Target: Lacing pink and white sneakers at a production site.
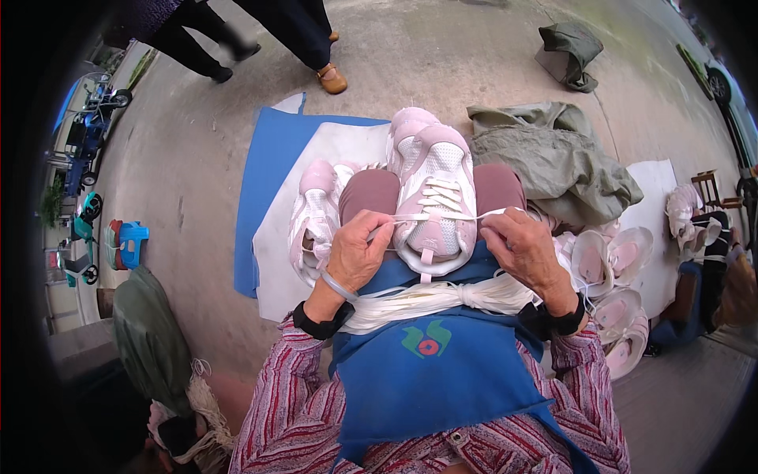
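A pink and white sneaker (433,178) lies between my knees with its heel toward me. White shoelace (412,216) crosses its lower rows, and its two ends run out sideways to my hands. My left hand (359,251) pinches one end at the left of the shoe. At the right, my right hand (523,251) grips the other end with curled fingers. The lace looks stretched nearly straight between them. Across my blue apron (395,387) lies a bundle of loose white laces (434,303), gathered near its middle.
More pink and white sneakers stand left of my knee (312,217); several unlaced ones (620,312) lie at the right. Blue and white sheets (272,170) cover the ground ahead, beside a grey-green cloth (553,154). Two people's legs (304,35) are at the far left. A blue stool (133,243) stands left.
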Available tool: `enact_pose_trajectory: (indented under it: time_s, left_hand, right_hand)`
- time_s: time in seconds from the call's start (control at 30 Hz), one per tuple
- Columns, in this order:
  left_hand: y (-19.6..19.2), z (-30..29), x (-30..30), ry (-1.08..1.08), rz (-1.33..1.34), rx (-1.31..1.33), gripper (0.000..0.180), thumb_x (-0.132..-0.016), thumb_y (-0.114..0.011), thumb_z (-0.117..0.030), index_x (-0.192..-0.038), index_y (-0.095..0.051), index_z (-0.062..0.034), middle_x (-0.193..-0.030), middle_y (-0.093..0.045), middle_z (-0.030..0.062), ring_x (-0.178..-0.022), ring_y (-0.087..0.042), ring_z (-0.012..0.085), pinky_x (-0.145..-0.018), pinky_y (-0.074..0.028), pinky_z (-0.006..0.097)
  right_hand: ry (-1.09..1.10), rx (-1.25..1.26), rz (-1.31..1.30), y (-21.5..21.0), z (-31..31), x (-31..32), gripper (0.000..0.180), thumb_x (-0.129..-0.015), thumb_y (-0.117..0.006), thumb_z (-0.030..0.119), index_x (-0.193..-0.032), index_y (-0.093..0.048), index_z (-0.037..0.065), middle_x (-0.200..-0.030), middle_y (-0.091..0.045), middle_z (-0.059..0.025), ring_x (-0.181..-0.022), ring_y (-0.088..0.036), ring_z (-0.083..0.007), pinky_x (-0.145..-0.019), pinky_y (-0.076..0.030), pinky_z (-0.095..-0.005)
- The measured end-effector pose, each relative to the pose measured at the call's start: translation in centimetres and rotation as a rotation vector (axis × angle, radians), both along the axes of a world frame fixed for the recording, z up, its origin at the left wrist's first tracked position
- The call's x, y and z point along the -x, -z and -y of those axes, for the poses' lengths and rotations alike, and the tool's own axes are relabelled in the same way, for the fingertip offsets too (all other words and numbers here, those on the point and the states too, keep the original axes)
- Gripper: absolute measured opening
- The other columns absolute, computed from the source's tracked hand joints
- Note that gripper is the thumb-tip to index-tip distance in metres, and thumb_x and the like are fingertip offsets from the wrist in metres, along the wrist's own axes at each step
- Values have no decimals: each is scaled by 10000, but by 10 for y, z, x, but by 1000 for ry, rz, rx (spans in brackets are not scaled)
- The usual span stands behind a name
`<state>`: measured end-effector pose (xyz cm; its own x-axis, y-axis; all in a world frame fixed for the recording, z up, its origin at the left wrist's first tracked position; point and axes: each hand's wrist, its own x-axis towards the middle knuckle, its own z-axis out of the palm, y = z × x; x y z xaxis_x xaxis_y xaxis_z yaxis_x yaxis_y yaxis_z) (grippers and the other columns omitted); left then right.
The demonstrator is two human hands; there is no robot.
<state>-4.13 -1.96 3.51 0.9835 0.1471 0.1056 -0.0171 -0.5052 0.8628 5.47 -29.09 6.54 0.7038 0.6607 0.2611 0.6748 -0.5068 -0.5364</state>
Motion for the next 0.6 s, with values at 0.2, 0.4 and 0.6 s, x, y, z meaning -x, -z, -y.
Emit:
enact_pose_trajectory:
  time_s: [0.2, 0.4, 0.6]
  left_hand:
    - [10, 1, -2, 32, 44, -196, 76, -908, -631, -120, -950, -662, -65, -773, -654, 126, -663, -667, 316, -591, -524, 370]
    - [18, -9, -17, 127, 280, -356, 50, -876, -641, -89, -917, -658, -65, -755, -664, 118, -625, -668, 300, -547, -523, 367]
    - [23, -17, -27, 184, 387, -453, 43, -841, -660, -51, -883, -651, -54, -742, -659, 112, -616, -670, 281, -542, -524, 349]
  right_hand:
    - [93, -49, 15, 7, 9, -7, 139, -839, -706, 106, -964, -651, 84, -789, -612, -88, -643, -635, -278, -571, -501, -371]
    - [174, -108, 39, 9, 18, -24, 148, -834, -718, 111, -961, -651, 71, -777, -617, -107, -605, -634, -260, -567, -502, -356]
    - [170, -146, 37, 13, 11, -29, 162, -823, -729, 119, -956, -653, 66, -762, -610, -95, -579, -639, -233, -535, -495, -343]
